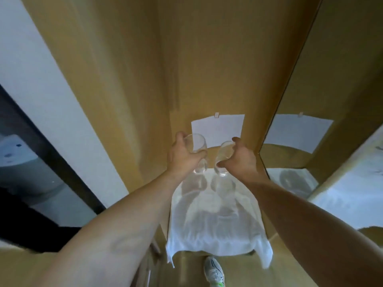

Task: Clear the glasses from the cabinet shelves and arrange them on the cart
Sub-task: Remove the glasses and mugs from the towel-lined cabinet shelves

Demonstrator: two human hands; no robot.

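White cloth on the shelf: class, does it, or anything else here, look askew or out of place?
The white cloth lies wrinkled, its front corners drooping unevenly over the shelf edge. Both hands each grip a clear glass, tilted; nothing spilled or broken.

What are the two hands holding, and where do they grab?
Each holds a clear glass by its side: left hand the left glass, right hand the right glass.

Two clear glasses: one (196, 154) in the left hand (182, 156), one (224, 157) in the right hand (241, 160), above the far edge of one white cloth (215, 222). One sheet of paper (217, 129) hangs on the cabinet's back wall; a second sheet (298, 131) shows to the right. One shoe (213, 270) below the cloth's near edge.
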